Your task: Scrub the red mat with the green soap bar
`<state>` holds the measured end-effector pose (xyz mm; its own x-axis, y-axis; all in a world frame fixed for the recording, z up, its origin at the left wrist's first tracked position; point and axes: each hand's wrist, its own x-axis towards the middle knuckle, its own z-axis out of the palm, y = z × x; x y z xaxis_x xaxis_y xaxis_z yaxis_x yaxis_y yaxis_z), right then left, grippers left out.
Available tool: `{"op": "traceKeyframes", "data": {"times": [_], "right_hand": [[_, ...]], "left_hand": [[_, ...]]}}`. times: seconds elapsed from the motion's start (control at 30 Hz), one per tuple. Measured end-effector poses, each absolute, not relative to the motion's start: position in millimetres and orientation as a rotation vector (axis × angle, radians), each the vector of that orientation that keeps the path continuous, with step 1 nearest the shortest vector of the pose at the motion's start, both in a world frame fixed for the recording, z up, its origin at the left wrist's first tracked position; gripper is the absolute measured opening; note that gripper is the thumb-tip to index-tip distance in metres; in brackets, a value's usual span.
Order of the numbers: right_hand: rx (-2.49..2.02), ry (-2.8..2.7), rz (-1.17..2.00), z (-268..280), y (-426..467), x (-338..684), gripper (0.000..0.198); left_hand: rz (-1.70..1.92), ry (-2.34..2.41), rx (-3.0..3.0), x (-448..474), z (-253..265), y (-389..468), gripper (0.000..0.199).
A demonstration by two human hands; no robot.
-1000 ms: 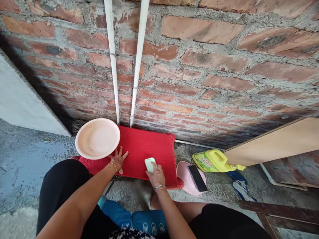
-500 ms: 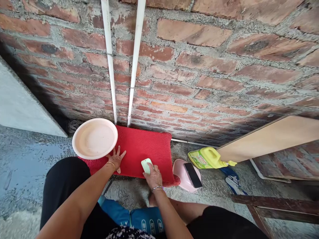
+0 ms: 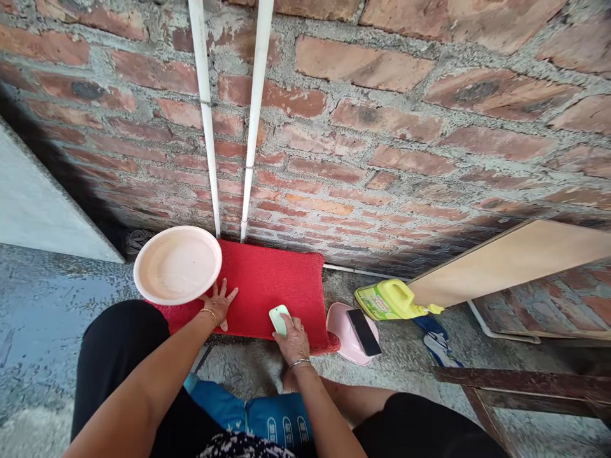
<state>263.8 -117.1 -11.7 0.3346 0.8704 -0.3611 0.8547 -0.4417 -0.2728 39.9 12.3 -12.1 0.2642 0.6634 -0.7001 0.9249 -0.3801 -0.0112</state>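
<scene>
A red mat (image 3: 272, 273) with a fuzzy surface lies across a low support by the wall. My left hand (image 3: 219, 305) rests flat on it with fingers spread, holding nothing, close to the rim of a pale pink basin (image 3: 179, 264). The basin stands on the mat's left part. My right hand (image 3: 292, 340) is closed around a pale green, rounded block (image 3: 278, 318) that looks like a scrub brush, pressed on the mat's near right part. Its underside is hidden.
Right of the mat stands a pink stool (image 3: 338, 324) with a black phone (image 3: 364, 332) on it. Beyond are a yellow detergent jug (image 3: 389, 299), blue-and-white slippers (image 3: 436, 343) and a leaning board (image 3: 515, 261). Two white pipes (image 3: 252, 121) run down the brick wall (image 3: 363, 152).
The whole view has shifted slightly. My left hand stays flat on the mat, and my right hand with the green brush has hardly moved.
</scene>
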Motion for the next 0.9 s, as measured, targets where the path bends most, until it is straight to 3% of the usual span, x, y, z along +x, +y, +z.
{"op": "traceKeyframes", "data": {"times": [0.27, 0.53, 0.8, 0.9], "right_hand": [[-2.833, -0.851, 0.481, -22, -150, 351, 0.060], [-2.448, -1.538, 0.530, -42, -118, 284, 0.055], [-2.763, -0.824, 0.306, -36, -146, 368, 0.059], [-2.602, -1.009, 0.315, -37, -129, 348, 0.057]], "left_hand": [[-0.878, 1.430, 2.121, 40, -11, 13, 0.145], [-0.890, 1.440, 2.139, 40, -10, 12, 0.143], [-0.877, 1.440, 2.161, 41, -10, 11, 0.144], [-0.883, 1.435, 2.165, 42, -11, 11, 0.144]]}}
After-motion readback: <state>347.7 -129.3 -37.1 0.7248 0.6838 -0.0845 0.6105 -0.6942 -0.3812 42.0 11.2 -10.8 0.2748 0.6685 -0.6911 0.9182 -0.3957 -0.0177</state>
